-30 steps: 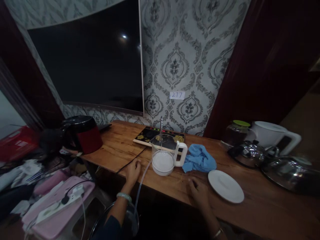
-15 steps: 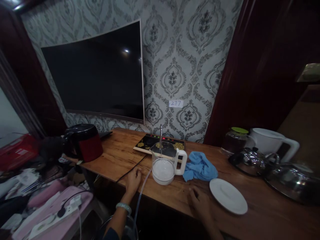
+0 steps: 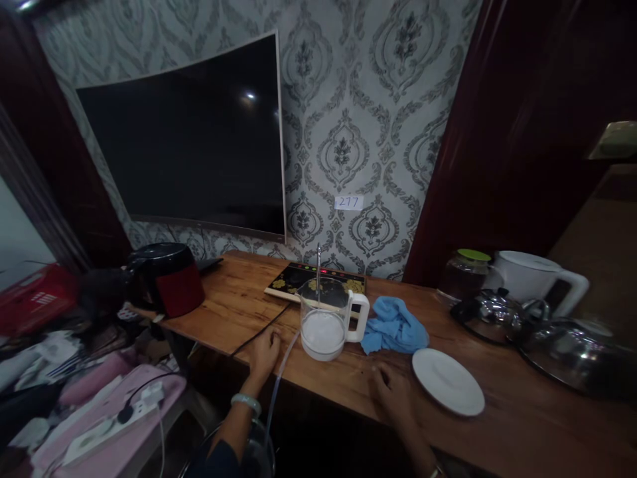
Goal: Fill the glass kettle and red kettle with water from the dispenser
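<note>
A clear glass kettle (image 3: 318, 342) with a white handle (image 3: 358, 317) stands on the wooden table, partly filled with frothy-looking water. Over its mouth reaches a slim metal spout (image 3: 318, 262). My left hand (image 3: 265, 352) rests at the table edge left of the kettle, fingers curled in, holding nothing that I can see. Beside it a clear hose (image 3: 283, 375) runs down from the table. My right hand (image 3: 392, 392) lies on the table between the kettle and a white plate-shaped lid (image 3: 448, 382), its thumb and fingers a little apart, empty. Neither hand touches the kettle.
A black patterned electric tea stove (image 3: 291, 282) with red lights sits behind the kettle. Right of it lies a blue cloth (image 3: 395, 325). Metal teapots (image 3: 497, 315), a white jug (image 3: 527, 282) and a green-lidded jar (image 3: 462, 275) fill the right; a red-black pot (image 3: 176, 282) stands left.
The view has tilted slightly, so everything sits a little higher and further left. Both hands stay where they were beside the kettle.
</note>
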